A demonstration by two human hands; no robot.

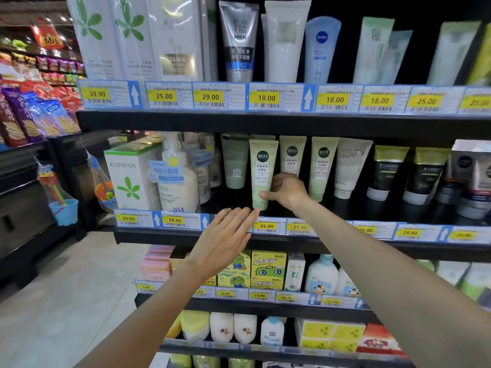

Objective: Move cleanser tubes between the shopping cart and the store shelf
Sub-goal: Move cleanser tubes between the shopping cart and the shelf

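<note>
Store shelf (265,123) fills most of the view, black tiers with blue-edged price strips carrying yellow tags. Top tier: tall white boxes with a green leaf print (106,35) on the left, then a row of upright tubes, among them a grey one marked MEN (239,41) and a plain white one (285,41). Middle tier: a white KOPHENIX box (130,176) at the left end, a pump bottle (178,176) just beside it, then pale green tubes, a white tube, and two black tubes with olive tops (385,171) further right. Lower tiers hold yellow frog-print cartons (268,269) and white baby bottles (321,274). At far left, a separate snack aisle with red and purple bags (32,112), and a small blue bucket (63,211) hanging off a rack. Right hand (285,191) reaches into the middle tier and grips the light green cleanser tube (261,173), thumb across its front low down, fingers curled behind its right edge; the tube stands cap-down, roughly upright, at the front of that tier (cannot tell whether the cap touches the shelf board). Left hand (225,240) is flat and spread, palm away, holding nothing, in front of the price strip just below and left of the tube's cap.
</note>
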